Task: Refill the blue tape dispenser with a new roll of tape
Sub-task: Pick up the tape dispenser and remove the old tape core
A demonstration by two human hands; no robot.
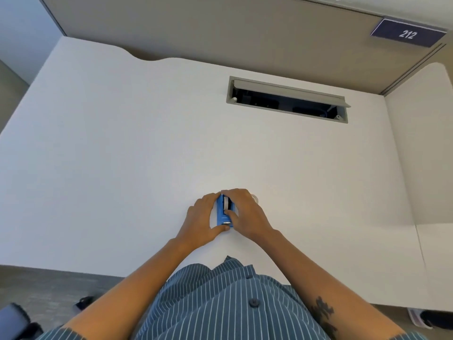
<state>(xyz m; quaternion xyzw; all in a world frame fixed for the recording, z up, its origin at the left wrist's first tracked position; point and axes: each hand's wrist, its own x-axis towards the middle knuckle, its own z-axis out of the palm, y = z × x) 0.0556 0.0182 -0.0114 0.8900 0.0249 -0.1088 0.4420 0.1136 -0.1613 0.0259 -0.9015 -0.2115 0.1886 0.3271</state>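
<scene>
The blue tape dispenser (pixel 222 213) stands on the white desk (pixel 122 155) near its front edge, seen from above. A white roll of tape (pixel 226 204) sits in its top slot. My left hand (pixel 202 218) wraps the dispenser's left side, thumb at its near end. My right hand (pixel 245 212) covers the right side, with fingers curled over the far end and thumb on the dispenser's top beside the roll. A pale ring-like object (pixel 255 198) peeks out behind my right hand; most of it is hidden.
An open cable hatch (pixel 286 100) is cut into the desk at the back right. A grey partition (pixel 196 33) with a "212" sign (pixel 407 33) stands behind. A second desk (pixel 424 168) adjoins on the right. Shoes lie on the floor at the lower corners.
</scene>
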